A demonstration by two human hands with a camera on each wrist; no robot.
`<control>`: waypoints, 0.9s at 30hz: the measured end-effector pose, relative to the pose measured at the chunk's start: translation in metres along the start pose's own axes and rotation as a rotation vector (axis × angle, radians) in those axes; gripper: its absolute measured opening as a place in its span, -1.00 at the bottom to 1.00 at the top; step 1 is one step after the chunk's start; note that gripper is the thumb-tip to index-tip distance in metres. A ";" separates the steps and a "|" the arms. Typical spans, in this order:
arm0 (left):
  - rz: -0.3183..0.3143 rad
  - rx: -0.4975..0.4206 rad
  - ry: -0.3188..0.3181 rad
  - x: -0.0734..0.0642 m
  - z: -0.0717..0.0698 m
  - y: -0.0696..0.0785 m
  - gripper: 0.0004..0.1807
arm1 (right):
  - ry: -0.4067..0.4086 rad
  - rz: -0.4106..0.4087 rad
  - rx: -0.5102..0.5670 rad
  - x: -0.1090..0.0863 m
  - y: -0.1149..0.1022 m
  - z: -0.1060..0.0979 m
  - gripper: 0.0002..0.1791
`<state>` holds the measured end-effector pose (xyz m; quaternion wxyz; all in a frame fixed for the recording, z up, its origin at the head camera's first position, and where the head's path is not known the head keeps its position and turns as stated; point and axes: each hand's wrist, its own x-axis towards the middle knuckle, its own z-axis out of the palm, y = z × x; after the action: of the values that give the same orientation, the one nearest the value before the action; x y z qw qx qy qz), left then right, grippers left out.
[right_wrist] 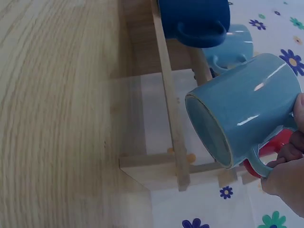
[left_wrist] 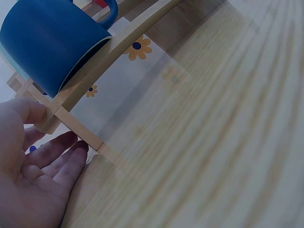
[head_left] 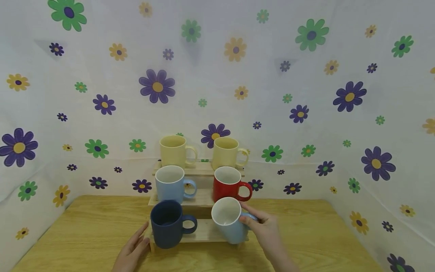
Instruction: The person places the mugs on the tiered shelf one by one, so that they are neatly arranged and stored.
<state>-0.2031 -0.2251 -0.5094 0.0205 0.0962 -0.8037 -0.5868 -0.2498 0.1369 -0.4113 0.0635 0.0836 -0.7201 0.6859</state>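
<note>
My right hand grips a light blue mug by its handle. The mug is tilted, and in the right wrist view its base shows close over the bottom tier of a wooden tiered rack. At the rack's left end, my left hand holds the corner of the bottom tier, thumb at the board's end and fingers beside the leg. Just above that hand stands a dark blue mug on the same tier, its handle pointing right.
On the middle tier stand another light blue mug at left and a red mug at right. The top tier bears two yellow mugs, one left and one right. Flower-printed white cloth hangs behind the wooden table.
</note>
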 end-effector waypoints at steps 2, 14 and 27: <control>0.000 0.004 0.001 -0.001 0.000 0.001 -0.21 | -0.011 -0.008 0.007 0.001 0.002 0.005 -0.56; 0.008 -0.006 0.002 -0.001 0.001 0.001 -0.23 | -0.011 0.012 0.014 0.003 0.008 0.018 -0.55; 0.010 -0.028 0.000 -0.001 0.000 -0.001 -0.26 | 0.013 0.022 0.077 0.000 0.020 0.017 -0.54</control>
<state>-0.2017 -0.2248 -0.5100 0.0247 0.0920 -0.7960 -0.5978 -0.2539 0.1212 -0.4315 0.0572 0.0735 -0.6936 0.7143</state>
